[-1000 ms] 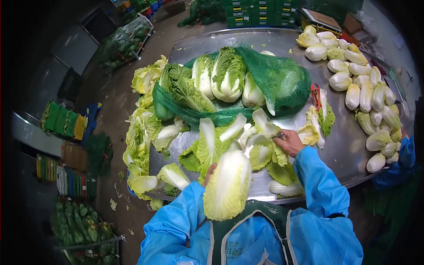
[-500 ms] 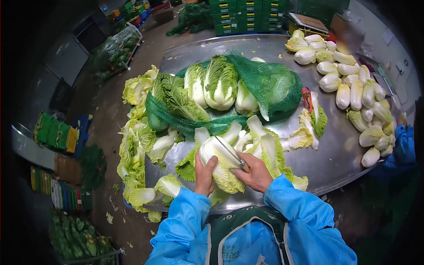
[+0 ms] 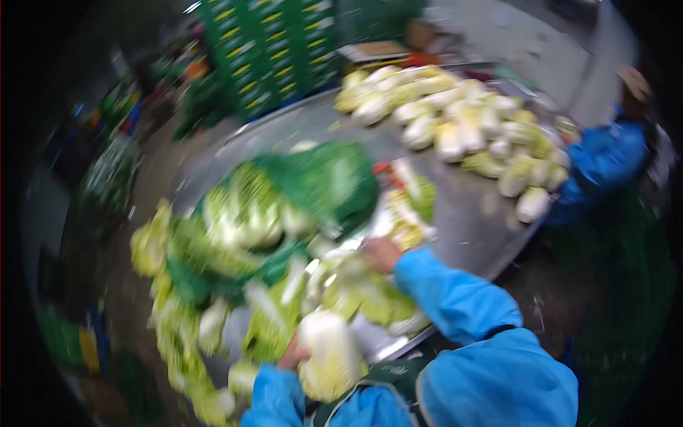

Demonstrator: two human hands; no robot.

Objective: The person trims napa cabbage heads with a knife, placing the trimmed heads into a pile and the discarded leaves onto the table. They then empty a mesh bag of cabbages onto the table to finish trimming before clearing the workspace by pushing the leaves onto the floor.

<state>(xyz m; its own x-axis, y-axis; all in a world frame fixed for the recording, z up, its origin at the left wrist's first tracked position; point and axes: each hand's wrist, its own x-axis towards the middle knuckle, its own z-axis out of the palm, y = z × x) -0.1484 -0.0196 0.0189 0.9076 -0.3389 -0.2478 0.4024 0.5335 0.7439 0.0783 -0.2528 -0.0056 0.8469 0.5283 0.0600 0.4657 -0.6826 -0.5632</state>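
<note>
Trimmed napa cabbage head (image 3: 329, 356), pale and upright-tilted, held at the near edge of the steel table (image 3: 491, 220), close against the person's apron. The left hand (image 3: 292, 354) supports it from the left side, fingers wrapped against the head, seemingly to keep it clear of the scraps. The right hand (image 3: 380, 254) lies farther in, among loose outer leaves (image 3: 363, 292) on the table; motion blur hides whether its fingers are curled around anything, so its grip cannot be told. Just beyond, a green mesh sack (image 3: 324, 181) holds untrimmed cabbages (image 3: 242, 213), lying open toward the person, within reach. Discarded leaves (image 3: 171, 320) trail over the left table edge. On the far right, a heap of trimmed cabbages (image 3: 462, 128) lies well apart from the waste. A co-worker's blue sleeve (image 3: 601, 167) rests beside that heap. Green crates (image 3: 274, 50) stand stacked behind the table
</note>
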